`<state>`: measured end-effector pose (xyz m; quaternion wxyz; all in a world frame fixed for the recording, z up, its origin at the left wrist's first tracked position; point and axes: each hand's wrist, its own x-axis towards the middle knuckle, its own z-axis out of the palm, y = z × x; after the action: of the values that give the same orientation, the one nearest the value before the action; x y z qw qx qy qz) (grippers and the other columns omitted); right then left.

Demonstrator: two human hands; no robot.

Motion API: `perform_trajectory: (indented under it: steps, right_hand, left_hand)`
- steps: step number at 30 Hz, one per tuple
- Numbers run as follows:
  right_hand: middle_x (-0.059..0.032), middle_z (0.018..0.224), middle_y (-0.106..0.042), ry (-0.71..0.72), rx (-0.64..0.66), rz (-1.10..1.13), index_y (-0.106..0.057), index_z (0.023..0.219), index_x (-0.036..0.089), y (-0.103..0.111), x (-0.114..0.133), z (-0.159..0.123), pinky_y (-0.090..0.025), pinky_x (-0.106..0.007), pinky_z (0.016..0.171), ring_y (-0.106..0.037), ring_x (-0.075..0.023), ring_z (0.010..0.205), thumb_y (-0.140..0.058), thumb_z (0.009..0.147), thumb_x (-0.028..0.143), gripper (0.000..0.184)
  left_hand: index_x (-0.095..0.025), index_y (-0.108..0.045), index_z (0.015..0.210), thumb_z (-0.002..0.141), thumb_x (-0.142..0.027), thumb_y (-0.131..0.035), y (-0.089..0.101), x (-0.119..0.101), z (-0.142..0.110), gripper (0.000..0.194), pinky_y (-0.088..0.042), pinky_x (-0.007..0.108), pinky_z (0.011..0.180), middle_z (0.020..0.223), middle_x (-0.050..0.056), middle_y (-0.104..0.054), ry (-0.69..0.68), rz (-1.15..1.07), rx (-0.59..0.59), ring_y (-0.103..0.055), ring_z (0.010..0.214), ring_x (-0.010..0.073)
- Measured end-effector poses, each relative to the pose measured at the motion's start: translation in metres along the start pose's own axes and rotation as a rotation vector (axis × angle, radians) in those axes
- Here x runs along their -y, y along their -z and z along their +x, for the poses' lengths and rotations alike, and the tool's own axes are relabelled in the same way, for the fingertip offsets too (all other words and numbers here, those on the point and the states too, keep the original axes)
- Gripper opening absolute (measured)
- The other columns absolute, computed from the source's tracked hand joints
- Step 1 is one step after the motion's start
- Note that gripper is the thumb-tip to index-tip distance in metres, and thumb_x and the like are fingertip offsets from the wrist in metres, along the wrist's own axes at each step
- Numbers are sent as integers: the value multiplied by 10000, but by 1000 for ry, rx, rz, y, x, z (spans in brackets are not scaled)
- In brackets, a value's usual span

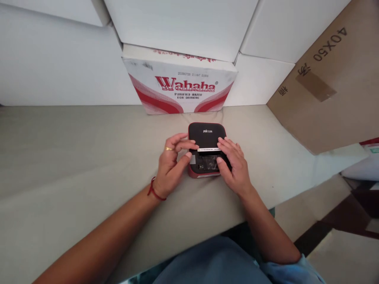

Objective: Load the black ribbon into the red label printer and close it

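Note:
A squarish black device [204, 139] with red sides lies on the table, its pale logo upside down to me. Across its middle runs a narrow white strip [209, 150] with small print. Nearer to me is a dark recessed section with a shiny, see-through-looking surface. My left hand [173, 163], wearing a ring and a red cord bracelet, grips the device's left side, fingertips at the strip's left end and thumb just below. On the right side, my right hand [235, 165] holds it with fingers over the strip's right end and thumb on the recessed section.
Behind the device, a white and red Wahaha water carton [186, 88] stands against stacked white boxes [59, 59]. A large brown cardboard box [334, 86] leans at the right. The pale table [74, 157] ends at its front edge near my body, with floor beyond at lower right.

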<state>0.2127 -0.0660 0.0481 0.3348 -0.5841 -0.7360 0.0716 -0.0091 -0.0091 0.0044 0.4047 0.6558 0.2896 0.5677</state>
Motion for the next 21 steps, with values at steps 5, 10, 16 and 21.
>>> perform_trajectory:
  steps: [5,10,16,21]
  right_hand:
    - [-84,1525,-755,76,-110,37,-794,1278,316,2,9,-9,-408,-627,1335,-614,-297,1533,-565,1092,345,296]
    - [-83,1354,-799,194,-222,-64,-830,1204,343,7,10,-28,-551,-601,1172,-653,-335,1398,-635,1036,241,277]
    - [-100,1290,-752,274,-256,-45,-760,1360,300,0,4,-36,-592,-545,1072,-673,-293,1237,-665,1019,142,388]
    - [-105,1285,-738,273,-240,-17,-747,1350,290,0,5,-34,-600,-552,1081,-670,-289,1235,-671,1021,128,375]
  left_hand:
    - [-373,-425,1605,861,-461,-876,4,13,6,875,-243,609,1408,1761,83,-481,189,-150,-13,-390,1689,345]
    - [-413,-427,1627,789,-379,-880,0,20,7,953,-197,583,1440,1873,17,-304,434,-461,35,-201,1772,337]
    - [-442,-503,1605,750,-263,-847,-7,23,9,939,-138,546,1459,1821,-43,-393,470,-696,11,-199,1767,324]
    - [-516,-404,1650,719,-231,-853,-6,27,6,1072,-104,538,1464,1844,-64,-328,534,-711,-8,-123,1788,299]
